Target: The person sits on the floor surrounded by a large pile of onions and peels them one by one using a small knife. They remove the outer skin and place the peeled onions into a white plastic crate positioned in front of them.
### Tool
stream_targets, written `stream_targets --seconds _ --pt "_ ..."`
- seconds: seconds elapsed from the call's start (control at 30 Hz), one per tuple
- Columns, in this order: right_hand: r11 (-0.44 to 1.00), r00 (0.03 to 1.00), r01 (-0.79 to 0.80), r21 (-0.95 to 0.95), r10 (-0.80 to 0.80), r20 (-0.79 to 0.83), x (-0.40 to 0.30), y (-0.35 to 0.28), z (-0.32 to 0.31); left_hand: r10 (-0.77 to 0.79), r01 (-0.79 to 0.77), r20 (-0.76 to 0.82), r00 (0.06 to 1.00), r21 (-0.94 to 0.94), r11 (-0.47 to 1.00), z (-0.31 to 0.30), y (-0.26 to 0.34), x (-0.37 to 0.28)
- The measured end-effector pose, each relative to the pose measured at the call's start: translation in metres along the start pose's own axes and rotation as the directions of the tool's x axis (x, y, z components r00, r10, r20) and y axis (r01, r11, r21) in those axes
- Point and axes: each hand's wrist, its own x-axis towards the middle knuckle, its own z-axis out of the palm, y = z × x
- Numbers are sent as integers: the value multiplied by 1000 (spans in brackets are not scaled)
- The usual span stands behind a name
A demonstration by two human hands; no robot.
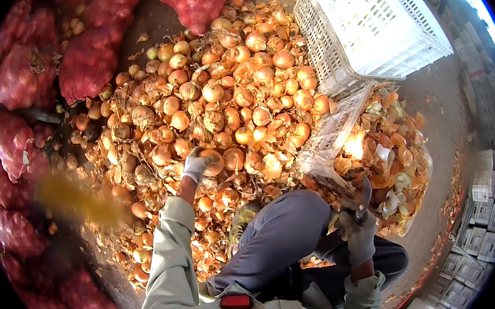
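My left hand, in a pale glove, has its fingers around a large brown onion at the near side of a heap of onions. Whether that onion is lifted off the heap I cannot tell. A cutting tool with a curved metal blade points up from my right hand, also gloved, beside my bent knee. My fingers hide its handle. Loose dry skins lie all through the heap. To the right, a white plastic crate lies tilted against the heap, beside a pile of peelings.
White perforated crates stand at the upper right. Red mesh sacks of onions line the left and top. Stacked crates run along the right edge. A yellow blur covers part of the left side.
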Motion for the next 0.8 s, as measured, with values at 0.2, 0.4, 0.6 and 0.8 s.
stream_targets --seconds 0.2,0.4,0.6,0.8 --pt "972 978 208 111 -211 9 2 -36 21 280 -146 222 934 -478 866 28 91 -109" --pt "952 952 131 277 -198 231 -9 -80 56 580 -369 272 768 -553 747 94 157 -200" --pt "801 949 195 566 -300 97 -15 -62 50 632 -266 355 689 -688 676 157 164 -287" --pt "436 923 45 899 -361 129 -15 -18 -1 662 -469 356 660 -493 733 176 130 -282"
